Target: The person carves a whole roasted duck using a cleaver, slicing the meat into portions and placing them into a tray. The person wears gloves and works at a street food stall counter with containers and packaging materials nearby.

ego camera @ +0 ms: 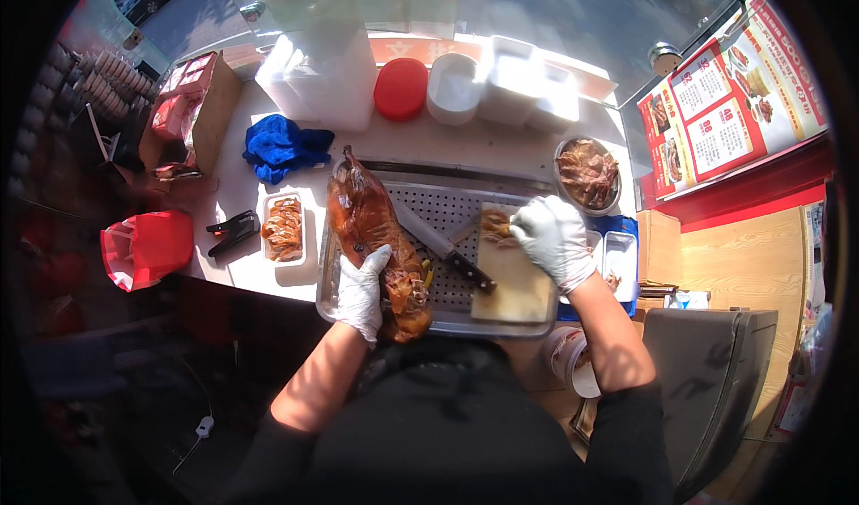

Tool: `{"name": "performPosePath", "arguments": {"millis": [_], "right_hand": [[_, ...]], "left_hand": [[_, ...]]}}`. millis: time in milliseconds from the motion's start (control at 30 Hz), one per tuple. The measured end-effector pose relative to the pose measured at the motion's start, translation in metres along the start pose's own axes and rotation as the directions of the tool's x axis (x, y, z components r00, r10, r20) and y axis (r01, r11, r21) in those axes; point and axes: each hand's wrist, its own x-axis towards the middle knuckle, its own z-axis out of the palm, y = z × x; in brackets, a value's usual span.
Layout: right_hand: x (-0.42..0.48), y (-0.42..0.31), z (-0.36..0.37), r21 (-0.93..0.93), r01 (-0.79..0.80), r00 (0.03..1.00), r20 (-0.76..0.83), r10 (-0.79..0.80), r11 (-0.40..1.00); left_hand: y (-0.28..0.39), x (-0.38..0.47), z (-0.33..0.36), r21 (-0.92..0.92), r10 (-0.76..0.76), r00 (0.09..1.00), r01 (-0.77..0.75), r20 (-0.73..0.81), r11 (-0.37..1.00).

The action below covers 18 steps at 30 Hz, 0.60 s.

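Note:
My left hand [360, 290], in a white glove, grips a whole glossy brown roast duck [366, 216] along its left side, thumb on top. The duck lies slanted over the left part of a perforated metal tray [443, 304]. Beside it rests a cleaver-like knife [429, 236], its black handle reaching onto a pale cutting board [513, 297]. My right hand [553, 240], also gloved, is over the board's upper right, fingers curled in against a small piece of roast meat [495, 224]. The fingertips are partly hidden.
Right of the tray stand a bowl of meat pieces [588, 173] and white trays [619, 257]. On the left are a box of sliced duck [283, 228], a black stapler [235, 231], a blue cloth [282, 148] and a red bag [149, 247]. Plastic containers [453, 89] line the back.

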Motion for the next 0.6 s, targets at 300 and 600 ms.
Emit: {"name": "performPosePath", "arguments": {"millis": [300, 600], "right_hand": [[-0.029, 0.027, 0.070, -0.138, -0.020, 0.999, 0.034, 0.025, 0.990], [-0.056, 0.061, 0.113, -0.437, -0.093, 0.986, 0.087, 0.145, 0.895]], "left_hand": [[-0.008, 0.001, -0.008, -0.007, 0.004, 1.000, -0.004, -0.029, 1.000], [-0.001, -0.005, -0.002, -0.037, -0.052, 0.996, 0.050, -0.068, 0.998]]}}
